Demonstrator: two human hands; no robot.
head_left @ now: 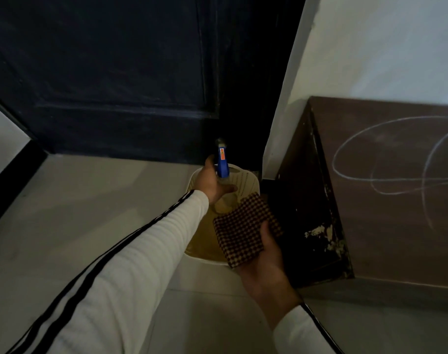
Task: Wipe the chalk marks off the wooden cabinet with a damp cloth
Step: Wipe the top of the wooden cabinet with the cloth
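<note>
Dim room: dark door (103, 72), pale wall (383, 47), tiled floor (90, 213).

No legible text, brand or number is showing anywhere. An orange sticker (221, 154) is sitting on the blue handle (222, 164), its print too small to read. White chalk marks (396, 159) are looping across the cabinet (386, 241), forming no readable letters.

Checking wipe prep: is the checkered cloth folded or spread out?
Folded. The checkered cloth sits as a compact flat rectangle in the right hand, above the bucket. Dampness: cannot tell.
</note>
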